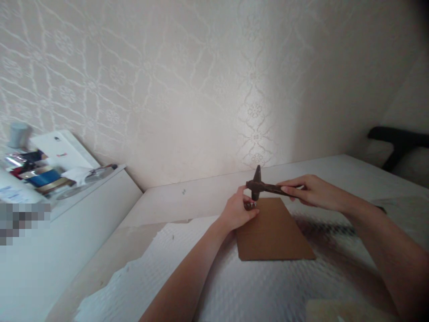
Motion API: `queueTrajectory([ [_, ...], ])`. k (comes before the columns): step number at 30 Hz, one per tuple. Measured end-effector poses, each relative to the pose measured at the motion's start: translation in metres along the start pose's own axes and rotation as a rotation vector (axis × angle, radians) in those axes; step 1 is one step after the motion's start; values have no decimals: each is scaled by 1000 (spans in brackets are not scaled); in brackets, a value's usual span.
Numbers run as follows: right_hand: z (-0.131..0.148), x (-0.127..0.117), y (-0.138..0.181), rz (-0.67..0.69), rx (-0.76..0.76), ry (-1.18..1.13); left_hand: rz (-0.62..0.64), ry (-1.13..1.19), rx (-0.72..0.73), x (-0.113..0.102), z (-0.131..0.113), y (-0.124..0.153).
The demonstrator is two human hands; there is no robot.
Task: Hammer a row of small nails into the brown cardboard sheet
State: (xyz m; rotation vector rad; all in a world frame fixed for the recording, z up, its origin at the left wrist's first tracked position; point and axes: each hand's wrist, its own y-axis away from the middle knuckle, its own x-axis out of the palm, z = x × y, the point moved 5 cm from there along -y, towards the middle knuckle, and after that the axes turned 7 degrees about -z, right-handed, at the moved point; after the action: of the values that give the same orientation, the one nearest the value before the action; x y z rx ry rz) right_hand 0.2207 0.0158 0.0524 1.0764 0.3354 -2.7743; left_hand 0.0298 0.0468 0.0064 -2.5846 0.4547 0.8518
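Note:
My right hand [306, 191] is closed on the tail end of a dark brown model plane [257, 185], its narrow body reaching left and its tapered wings pointing up and down. Below the plane's nose, my left hand [236, 210] curls around a small dark brown piece with whitish marks [250, 205]; its exact kind is unclear. My left index finger reaches up close to the nose; I cannot tell if it touches. Under both hands lies a flat brown cardboard sheet [275, 237].
Quilted silvery-white sheeting [140, 277] covers part of the table, with a pale yellowish piece [342, 311] at the front. On the left, a white cabinet [77, 241] carries a white box [63, 150], a blue roll [43, 178] and clutter. A black chair armrest [398, 136] stands right.

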Motion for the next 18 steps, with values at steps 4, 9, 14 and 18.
queueTrajectory([
  [4,-1,3,0,46,19,-8,8,-14,-5,-1,-2,0],
  [9,-3,3,0,33,30,-5,8,-26,-11,-2,-4,1],
  [14,-1,2,1,21,18,-4,2,-43,-7,-2,-4,2],
  [18,2,3,1,44,3,-1,14,-51,-5,-1,-2,0],
])
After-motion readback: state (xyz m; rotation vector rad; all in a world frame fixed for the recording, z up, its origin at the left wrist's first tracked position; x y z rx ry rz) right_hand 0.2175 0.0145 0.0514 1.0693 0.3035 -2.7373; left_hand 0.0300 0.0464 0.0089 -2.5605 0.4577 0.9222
